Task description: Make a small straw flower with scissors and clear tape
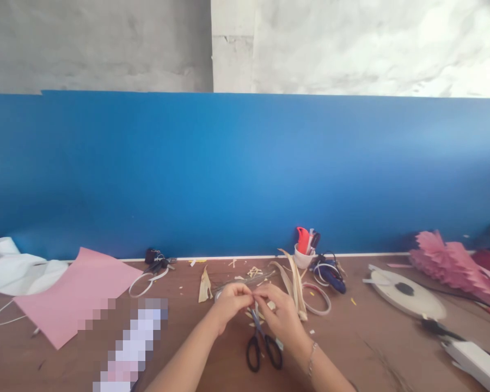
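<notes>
My left hand (233, 305) and my right hand (278, 311) meet at the fingertips over the brown table (212, 359). Both are pinched closed around something too small to make out. Black-handled scissors (258, 345) lie just below them, handles toward me, with the blade tips partly hidden under my hands. Pale dry husk strips (296, 286) lie right beside my right hand, and a smaller husk piece (204, 286) rests to the left of my left hand. Small scraps are scattered behind and under the hands.
At the left are pink paper (79, 294) and white material (22, 275). A white cup (304, 256) holding red-handled tools stands by the blue partition (228, 179). On the right lie a pale oval disc (408, 294), pleated pink paper (453, 267) and a white power strip (479, 365).
</notes>
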The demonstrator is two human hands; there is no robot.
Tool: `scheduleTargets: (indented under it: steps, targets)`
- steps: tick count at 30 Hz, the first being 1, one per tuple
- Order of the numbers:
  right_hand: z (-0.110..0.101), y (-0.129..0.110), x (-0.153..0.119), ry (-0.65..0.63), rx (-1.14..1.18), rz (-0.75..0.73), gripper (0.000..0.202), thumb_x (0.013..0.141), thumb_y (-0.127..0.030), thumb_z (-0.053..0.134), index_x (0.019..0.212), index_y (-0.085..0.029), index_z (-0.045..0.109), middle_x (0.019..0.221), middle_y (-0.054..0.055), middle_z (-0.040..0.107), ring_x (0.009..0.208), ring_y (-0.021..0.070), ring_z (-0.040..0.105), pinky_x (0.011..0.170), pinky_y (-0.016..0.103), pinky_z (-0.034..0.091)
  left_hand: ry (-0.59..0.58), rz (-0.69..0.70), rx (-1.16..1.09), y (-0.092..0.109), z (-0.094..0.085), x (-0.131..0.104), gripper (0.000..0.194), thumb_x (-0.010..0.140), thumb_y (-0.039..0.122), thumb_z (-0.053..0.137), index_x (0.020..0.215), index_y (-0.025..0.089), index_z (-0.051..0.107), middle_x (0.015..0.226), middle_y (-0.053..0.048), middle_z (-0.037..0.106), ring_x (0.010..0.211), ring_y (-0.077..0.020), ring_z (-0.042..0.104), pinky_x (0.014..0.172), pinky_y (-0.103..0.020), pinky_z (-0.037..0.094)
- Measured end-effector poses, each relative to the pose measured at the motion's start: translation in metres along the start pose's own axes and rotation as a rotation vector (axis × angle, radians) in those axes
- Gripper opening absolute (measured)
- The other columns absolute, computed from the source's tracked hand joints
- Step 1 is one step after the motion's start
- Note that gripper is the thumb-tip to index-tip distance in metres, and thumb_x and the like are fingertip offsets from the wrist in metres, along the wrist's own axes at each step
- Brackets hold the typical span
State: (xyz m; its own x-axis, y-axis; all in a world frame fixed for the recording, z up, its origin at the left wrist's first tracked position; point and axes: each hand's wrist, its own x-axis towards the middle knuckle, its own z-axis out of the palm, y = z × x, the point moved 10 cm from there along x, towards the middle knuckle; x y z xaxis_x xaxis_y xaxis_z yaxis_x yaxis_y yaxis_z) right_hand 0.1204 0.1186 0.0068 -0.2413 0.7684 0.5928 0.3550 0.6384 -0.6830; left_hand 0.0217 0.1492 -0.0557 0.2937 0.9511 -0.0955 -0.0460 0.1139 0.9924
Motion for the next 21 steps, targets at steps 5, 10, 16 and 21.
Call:
scheduleTargets:
  steps: [5, 10, 16, 21]
  targets:
    - [-0.002, 0.046, -0.007, 0.134, 0.228, 0.409, 0.016, 0.071, -0.032, 0.064, 0.065, -0.018, 0.064, 0.063, 0.002, 0.064, 0.062, 0.0169, 0.059, 0.058, 0.026, 0.046, 0.133, 0.192, 0.229, 0.01, -0.007, 0.001, 0.005, 0.067, 0.022, 0.058, 0.064, 0.018, 0.056, 0.059, 0.002, 0.056, 0.058, -0.0128, 0.05, 0.058, -0.024, 0.038]
    - [0.007, 0.066, -0.016, 0.128, 0.472, 0.701, 0.025, 0.057, -0.038, 0.073, 0.06, -0.017, 0.06, 0.052, -0.003, 0.055, 0.048, 0.012, 0.049, 0.042, 0.022, 0.035, 0.311, 0.512, 0.66, 0.044, -0.004, -0.019, 0.01, 0.07, 0.013, 0.053, 0.065, 0.02, 0.059, 0.065, 0.0, 0.057, 0.068, -0.0165, 0.051, 0.064, -0.027, 0.037]
    - [0.016, 0.061, -0.016, 0.047, 0.712, 0.738, 0.03, 0.057, -0.041, 0.077, 0.06, -0.015, 0.063, 0.057, -0.001, 0.058, 0.051, 0.0093, 0.05, 0.051, 0.021, 0.04, 0.334, 0.733, 0.818, 0.064, 0.01, -0.038, 0.015, 0.076, 0.013, 0.052, 0.071, 0.022, 0.062, 0.071, -0.004, 0.061, 0.074, -0.0194, 0.052, 0.072, -0.032, 0.039]
    - [0.029, 0.059, -0.023, -0.049, 0.947, 0.833, 0.025, 0.057, -0.031, 0.081, 0.064, -0.014, 0.063, 0.059, -0.002, 0.059, 0.052, 0.007, 0.052, 0.051, 0.018, 0.041, 0.332, 0.784, 0.691, 0.066, 0.008, -0.043, 0.016, 0.082, 0.019, 0.051, 0.076, 0.022, 0.065, 0.074, -0.005, 0.064, 0.075, -0.0193, 0.055, 0.076, -0.033, 0.041]
